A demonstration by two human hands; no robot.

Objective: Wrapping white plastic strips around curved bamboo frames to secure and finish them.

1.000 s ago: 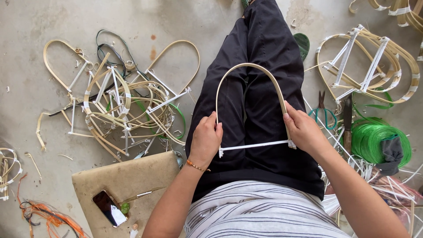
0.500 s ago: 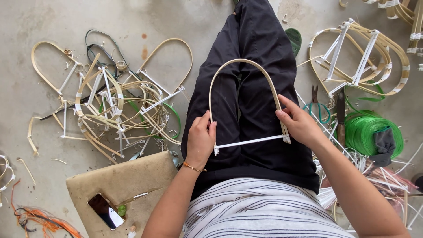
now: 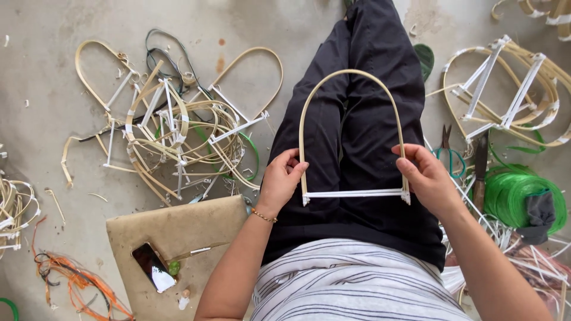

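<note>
I sit on the floor with my legs in black trousers [image 3: 363, 119] stretched out ahead. Over my lap I hold an arch-shaped bent cane frame [image 3: 348, 76] closed at the bottom by a white wrapped crossbar [image 3: 354, 193]. My left hand [image 3: 281, 181] grips the frame's lower left corner; a thin bracelet is on that wrist. My right hand [image 3: 425, 178] grips the lower right corner.
A tangled pile of similar cane frames [image 3: 178, 128] lies to the left, more frames [image 3: 511, 89] at the upper right. A brown board [image 3: 178, 238] carries a phone [image 3: 153, 267]. Scissors [image 3: 447, 151], a green strip coil [image 3: 517, 190] and orange strips [image 3: 77, 285] lie around.
The view has shifted slightly. Both hands still hold the frame's lower corners; the frame has stayed over my lap with little movement.
</note>
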